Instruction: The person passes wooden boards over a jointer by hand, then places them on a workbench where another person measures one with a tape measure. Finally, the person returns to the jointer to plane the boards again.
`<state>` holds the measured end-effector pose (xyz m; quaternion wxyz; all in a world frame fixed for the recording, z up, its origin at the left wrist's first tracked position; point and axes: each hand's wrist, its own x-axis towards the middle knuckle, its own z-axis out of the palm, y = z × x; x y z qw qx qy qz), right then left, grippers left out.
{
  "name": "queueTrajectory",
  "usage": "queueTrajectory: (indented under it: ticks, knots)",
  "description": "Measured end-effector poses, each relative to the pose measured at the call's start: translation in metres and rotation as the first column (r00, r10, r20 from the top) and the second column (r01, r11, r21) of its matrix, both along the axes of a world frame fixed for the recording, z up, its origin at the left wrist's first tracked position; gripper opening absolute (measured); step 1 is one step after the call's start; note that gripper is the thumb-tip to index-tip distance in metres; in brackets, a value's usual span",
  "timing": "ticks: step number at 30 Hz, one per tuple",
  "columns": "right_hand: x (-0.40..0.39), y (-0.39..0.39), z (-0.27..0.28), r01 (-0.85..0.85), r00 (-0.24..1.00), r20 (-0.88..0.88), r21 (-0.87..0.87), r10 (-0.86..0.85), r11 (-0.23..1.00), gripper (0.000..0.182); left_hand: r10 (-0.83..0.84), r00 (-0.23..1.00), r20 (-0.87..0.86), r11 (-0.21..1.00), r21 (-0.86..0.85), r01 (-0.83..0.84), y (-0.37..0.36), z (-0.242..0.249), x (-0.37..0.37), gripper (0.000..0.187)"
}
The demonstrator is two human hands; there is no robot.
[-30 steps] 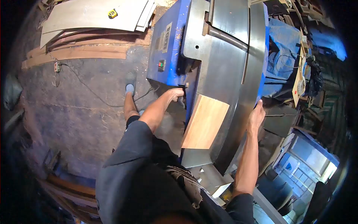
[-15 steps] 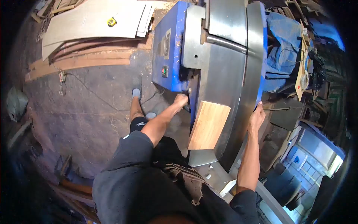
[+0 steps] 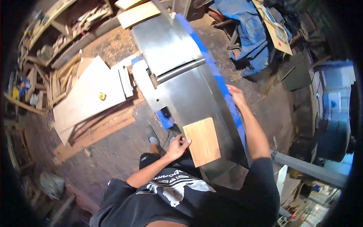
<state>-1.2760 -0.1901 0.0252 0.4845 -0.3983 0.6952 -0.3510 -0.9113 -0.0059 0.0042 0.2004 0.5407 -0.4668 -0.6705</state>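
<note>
A jointer with a polished metal bed point(image 3: 181, 90) stands in front of me. Flat on its near end lies a light wooden board point(image 3: 202, 142). My left hand point(image 3: 178, 147) is at the board's left edge with curled fingers; what they hold, if anything, is hidden. Along the bed's right side runs the long fence with a blue back point(image 3: 228, 100). My right hand point(image 3: 237, 96) grips that fence from its outer side, its fingertips at the blue edge.
On the left, pale sheets point(image 3: 89, 96) lie stacked with a yellow tape measure point(image 3: 102, 96) on top. Another board point(image 3: 139, 15) rests at the bed's far end. Blue tarpaulin point(image 3: 251, 38) hangs at the upper right. A grey beam point(image 3: 310, 165) juts in on the right.
My view has swung, showing more of the jointer's far end. My left hand has come up from below the machine's side to the board's left edge. My right hand stays at the fence.
</note>
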Motion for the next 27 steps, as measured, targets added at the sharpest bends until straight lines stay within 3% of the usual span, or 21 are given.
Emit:
queueTrajectory:
  ticks: [1, 3, 4, 5, 6, 7, 11, 13, 15, 20, 22, 27]
  knots:
    - [0.008, -0.012, -0.002, -0.077, 0.996, -0.057, -0.032, 0.075, 0.997, 0.032, -0.039, 0.997, 0.062, 0.998, 0.053, 0.036, -0.004, 0.008, 0.000, 0.059]
    - [0.002, -0.044, -0.052, -0.264, 0.956, -0.138, -0.015, 0.260, 0.964, 0.033, 0.056, 0.991, 0.122, 0.998, -0.047, -0.051, -0.001, 0.022, -0.006, 0.062]
    - [-0.005, -0.053, -0.091, -0.245, 0.964, -0.114, -0.037, 0.239, 0.969, 0.033, 0.017, 0.983, 0.185, 0.999, -0.039, -0.009, -0.003, 0.029, -0.009, 0.061]
    - [-0.005, -0.056, -0.129, -0.148, 0.962, 0.238, 0.035, 0.136, 0.988, 0.034, 0.005, 0.976, 0.218, 0.999, -0.046, 0.006, 0.001, 0.028, -0.011, 0.061]
    - [-0.007, -0.064, -0.160, -0.092, 0.834, 0.552, 0.130, 0.005, 0.987, 0.037, 0.032, 0.967, 0.251, 0.998, -0.051, -0.020, 0.003, 0.024, -0.012, 0.059]
    - [-0.002, -0.073, -0.163, -0.092, 0.816, 0.578, 0.113, 0.010, 0.989, 0.037, 0.066, 0.957, 0.283, 0.997, -0.061, -0.051, 0.006, 0.014, -0.011, 0.057]
    - [0.040, -0.090, -0.150, -0.132, 0.845, 0.531, 0.089, 0.065, 0.987, 0.037, 0.227, 0.954, 0.194, 0.974, -0.040, -0.224, 0.017, 0.008, -0.021, 0.058]
    - [0.035, -0.089, -0.149, -0.155, 0.873, 0.480, 0.100, 0.089, 0.983, 0.038, 0.213, 0.929, 0.301, 0.977, -0.079, -0.199, 0.020, 0.008, -0.021, 0.060]
    - [0.032, -0.084, -0.144, -0.189, 0.893, 0.429, 0.088, 0.134, 0.978, 0.038, 0.131, 0.899, 0.418, 0.990, 0.000, -0.144, 0.012, 0.023, -0.024, 0.060]
    - [0.002, -0.050, -0.145, -0.258, 0.935, 0.273, 0.081, 0.228, 0.963, 0.039, 0.242, 0.916, 0.319, 0.962, 0.043, -0.269, 0.014, 0.043, -0.039, 0.059]
    - [0.006, -0.055, -0.142, -0.268, 0.948, 0.198, 0.081, 0.248, 0.960, 0.040, 0.154, 0.923, 0.352, 0.985, 0.017, -0.171, 0.010, 0.048, -0.039, 0.059]
    - [0.023, -0.053, -0.135, -0.278, 0.960, 0.011, 0.037, 0.278, 0.960, 0.041, 0.130, 0.905, 0.405, 0.984, 0.059, -0.168, 0.007, 0.050, -0.038, 0.058]
